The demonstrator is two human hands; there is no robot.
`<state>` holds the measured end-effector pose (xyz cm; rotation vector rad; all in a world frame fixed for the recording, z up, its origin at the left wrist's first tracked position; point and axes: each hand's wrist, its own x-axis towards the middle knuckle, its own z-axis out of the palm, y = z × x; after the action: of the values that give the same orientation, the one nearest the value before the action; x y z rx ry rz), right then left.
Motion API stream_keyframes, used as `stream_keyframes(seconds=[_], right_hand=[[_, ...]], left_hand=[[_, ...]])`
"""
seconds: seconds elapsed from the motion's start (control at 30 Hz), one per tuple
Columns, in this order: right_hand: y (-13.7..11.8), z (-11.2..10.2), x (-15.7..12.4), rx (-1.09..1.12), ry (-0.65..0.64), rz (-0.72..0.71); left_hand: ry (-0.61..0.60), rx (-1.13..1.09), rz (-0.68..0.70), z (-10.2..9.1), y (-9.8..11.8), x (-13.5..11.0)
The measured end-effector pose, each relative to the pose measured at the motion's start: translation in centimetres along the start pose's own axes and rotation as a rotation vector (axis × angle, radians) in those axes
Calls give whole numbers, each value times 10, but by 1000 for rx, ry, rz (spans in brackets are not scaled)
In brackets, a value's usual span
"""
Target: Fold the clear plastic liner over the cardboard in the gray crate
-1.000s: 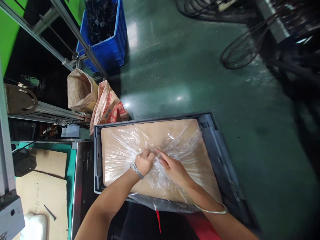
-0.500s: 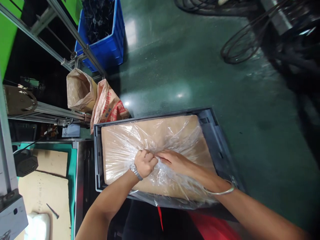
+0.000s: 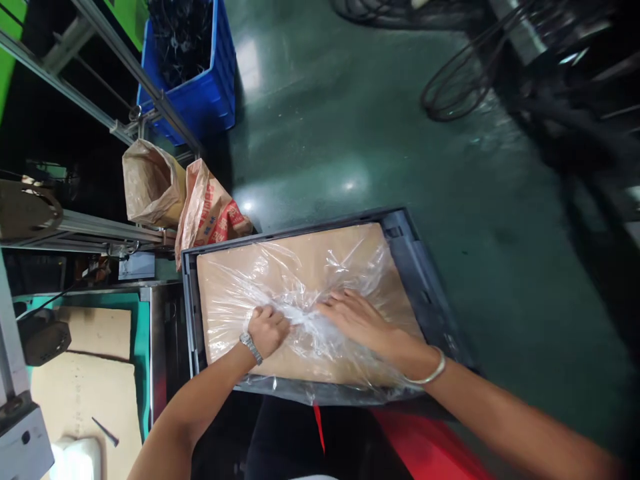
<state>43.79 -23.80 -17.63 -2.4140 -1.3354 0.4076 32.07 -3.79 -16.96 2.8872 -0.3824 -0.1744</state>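
Observation:
Clear plastic film (image 3: 310, 323) is gathered in creases over a brown cardboard sheet (image 3: 300, 257) inside a dark grey crate (image 3: 425, 267). My left hand (image 3: 269, 330), with a metal watch at the wrist, is closed in a fist around a bunch of the film near the middle. To its right, my right hand (image 3: 353, 317) lies on the film with its fingers stretched out and slightly bent. A bangle (image 3: 435, 373) circles that wrist. The fingertips of my left hand are hidden in its grip.
A blue bin (image 3: 210, 93) of dark parts stands at the upper left. Two paper sacks (image 3: 150, 187) sit beside a metal frame. On the left bench are cardboard pieces (image 3: 100, 393) and a dark pointed tool (image 3: 105, 432). Cables (image 3: 455, 93) lie on the green floor.
My hands have moved apart: the left went leftward with its fistful of film, and the right now lies flatter on the film. The whole view has shifted slightly.

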Motion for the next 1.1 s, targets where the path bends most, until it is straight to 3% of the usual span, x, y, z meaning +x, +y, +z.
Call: stream_keyframes(seconds=[0.1, 0.17, 0.23, 0.27, 0.37, 0.43, 0.5, 0.57, 0.7, 0.8, 0.87, 0.97, 1.03, 1.1], right_hand=[[-13, -15, -22, -15, 29, 54], [-29, -21, -49, 138, -13, 95], [-48, -19, -78, 338, -142, 121], [-55, -14, -89, 382, -186, 134], [-68, 8, -106, 251, -169, 191], [-68, 22, -106, 145, -127, 235], [-69, 30, -106, 101, -99, 284], [-72, 30, -110, 86, -53, 315], [-75, 19, -117, 61, 167, 358], [-58, 14, -107, -5, 315, 400], [-41, 18, -95, -48, 273, 453], [-22, 26, -78, -92, 98, 538], [-18, 24, -74, -122, 11, 550], [-19, 12, -71, -151, -36, 562]], left_hand=[[72, -196, -67, -15, 11, -28], [65, -325, 74, -24, 20, -52], [-91, -368, 275, -25, 27, -72], [-192, -349, 308, -24, 29, -78], [-439, -228, 83, -14, 31, -84], [-531, -190, -88, -11, 34, -81], [-571, -169, -140, -13, 39, -82], [-517, -146, -144, -19, 46, -86], [-245, -22, -219, -23, 56, -90], [-259, 148, -417, -4, 57, -79], [-377, 196, -525, 18, 54, -69], [-518, 215, -597, 45, 49, -59], [-555, 215, -614, 48, 48, -55], [-571, 187, -620, 37, 51, -52]])
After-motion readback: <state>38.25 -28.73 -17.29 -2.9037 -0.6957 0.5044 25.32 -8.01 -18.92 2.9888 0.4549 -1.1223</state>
